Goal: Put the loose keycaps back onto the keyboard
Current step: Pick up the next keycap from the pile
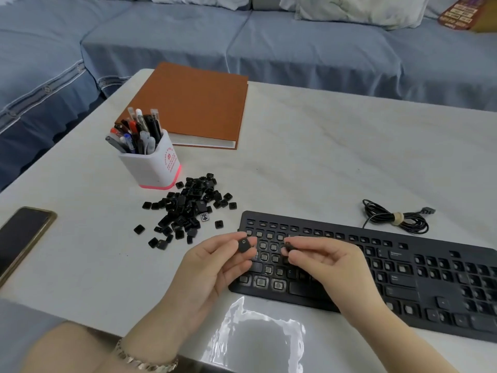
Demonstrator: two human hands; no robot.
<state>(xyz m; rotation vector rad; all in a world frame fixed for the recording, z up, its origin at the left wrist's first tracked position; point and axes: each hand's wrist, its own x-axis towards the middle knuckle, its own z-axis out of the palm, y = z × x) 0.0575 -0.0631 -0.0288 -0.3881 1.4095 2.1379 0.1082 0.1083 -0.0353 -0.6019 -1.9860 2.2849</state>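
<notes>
The left hand (215,267) pinches a black keycap (244,244) between thumb and fingertips, its top with a small ring mark facing up. The right hand (322,262) pinches a second cap (289,246) at its fingertips; this one is mostly hidden, so its face cannot be read. Both caps are held just apart above the left end of the keyboard (295,220), touching neither each other nor the board.

The keyboard lies at the near right of the table (322,157). Many of its sockets on the left half stand bare, while some keys further right are seated. The pile (188,208) of loose caps lies just left of and beyond the keyboard, with a few strays near its edges.

A pen pot (150,165) stands touching the pile's far side, and a brown book (193,103) lies beyond it. A phone (21,238) lies at the left edge, and a coiled cable (395,218) lies beyond the keyboard. A bracelet (145,359) circles the left wrist.
</notes>
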